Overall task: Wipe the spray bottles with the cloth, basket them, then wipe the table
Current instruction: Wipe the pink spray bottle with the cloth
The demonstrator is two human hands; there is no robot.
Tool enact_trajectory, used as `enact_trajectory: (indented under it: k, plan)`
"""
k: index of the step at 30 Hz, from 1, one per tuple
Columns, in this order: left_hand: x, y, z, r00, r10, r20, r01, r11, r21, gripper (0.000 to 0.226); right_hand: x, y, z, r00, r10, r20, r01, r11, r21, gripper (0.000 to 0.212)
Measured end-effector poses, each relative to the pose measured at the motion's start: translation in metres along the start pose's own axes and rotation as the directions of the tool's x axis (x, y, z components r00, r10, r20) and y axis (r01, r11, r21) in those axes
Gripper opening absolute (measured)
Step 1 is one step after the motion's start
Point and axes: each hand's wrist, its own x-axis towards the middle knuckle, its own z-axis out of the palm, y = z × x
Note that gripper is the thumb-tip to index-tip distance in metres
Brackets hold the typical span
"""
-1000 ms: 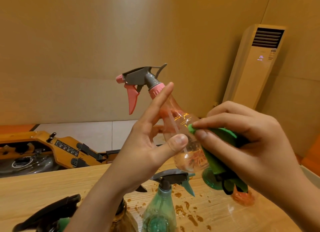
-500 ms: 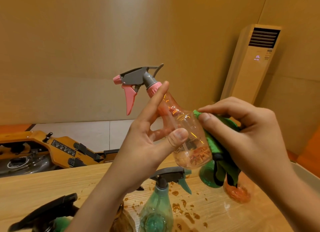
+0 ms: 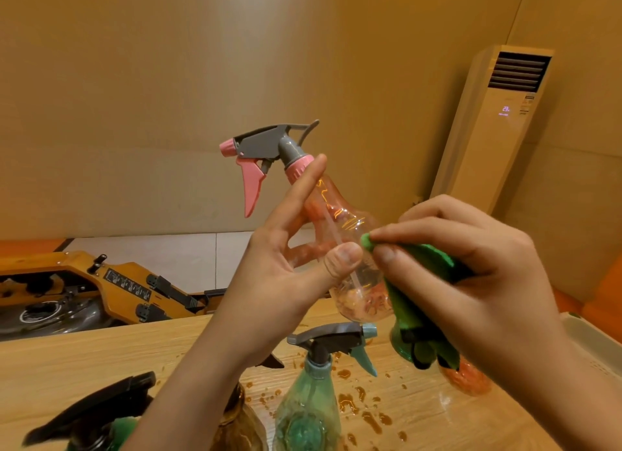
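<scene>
Closest to us, the table is spattered with brown drips around a green bottle that's standing there waiting, so the table wipe is a long way off. Just above that, our left hand holds the pink bottle tilted in the air. The thumb is clamped on the front of the belly, the fingers are behind, and the index finger lies straight up the neck. Our right hand has its fingertips pinched tight on the green cloth, pressing its tip to the belly right beside that thumb. We'd roll the bottle with the left hand while rubbing so the thumb never hides a dirty patch, and hit the base too. Compared with half a second ago, the cloth tip sits lower and nearer the thumb, and the tilt is about the same.
</scene>
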Motion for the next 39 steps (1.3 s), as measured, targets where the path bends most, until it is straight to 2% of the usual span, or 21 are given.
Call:
enact_trajectory:
  k: [5, 10, 16, 20, 23, 26, 28, 31, 35, 39]
  plan:
    - [-0.002, 0.000, 0.004, 0.999, -0.024, 0.026, 0.025, 0.999, -0.047, 0.077, 0.007, 0.014, 0.001, 0.975, 0.202, -0.090, -0.185, 0.968, 0.166, 0.007]
    - [-0.003, 0.004, -0.002, 0.991, -0.068, 0.113, 0.089, 0.978, -0.191, 0.081, 0.008, 0.016, 0.001, 0.957, 0.272, -0.104, -0.245, 0.945, 0.218, 0.009]
    - [-0.002, 0.003, -0.004, 0.991, -0.045, 0.123, 0.058, 0.993, -0.107, 0.069, 0.013, 0.020, -0.002, 0.931, 0.364, -0.034, -0.336, 0.889, 0.313, 0.008]
    - [-0.001, 0.002, -0.003, 0.993, -0.054, 0.105, 0.067, 0.990, -0.127, 0.068, 0.007, 0.015, -0.003, 0.958, 0.287, -0.021, -0.268, 0.918, 0.294, 0.006]
    - [-0.001, 0.001, -0.003, 0.995, -0.055, 0.077, 0.064, 0.991, -0.118, 0.069, 0.003, 0.004, -0.005, 0.995, 0.099, -0.003, -0.098, 0.983, 0.153, 0.011]
    - [0.000, 0.001, -0.003, 0.997, -0.047, 0.067, 0.048, 0.999, -0.011, 0.069, 0.000, 0.000, -0.002, 0.997, -0.058, 0.057, 0.057, 0.998, 0.009, 0.012]
    - [0.000, 0.000, -0.001, 0.997, -0.038, 0.060, 0.035, 0.998, 0.052, 0.070, 0.001, 0.005, -0.002, 0.999, -0.037, 0.030, 0.036, 0.999, 0.009, 0.013]
    - [-0.001, 0.000, 0.003, 0.998, -0.047, 0.041, 0.045, 0.998, 0.042, 0.071, 0.005, 0.008, -0.001, 0.997, 0.052, -0.054, -0.048, 0.996, 0.070, 0.012]
    - [-0.001, 0.002, 0.001, 0.999, -0.019, 0.042, 0.017, 0.998, 0.058, 0.071, -0.002, 0.001, 0.001, 0.999, -0.053, 0.013, 0.053, 0.999, -0.009, 0.012]
    - [0.000, 0.001, 0.003, 0.999, -0.019, 0.038, 0.016, 0.997, 0.076, 0.071, 0.002, 0.005, -0.002, 0.999, 0.034, -0.035, -0.033, 0.998, 0.046, 0.012]
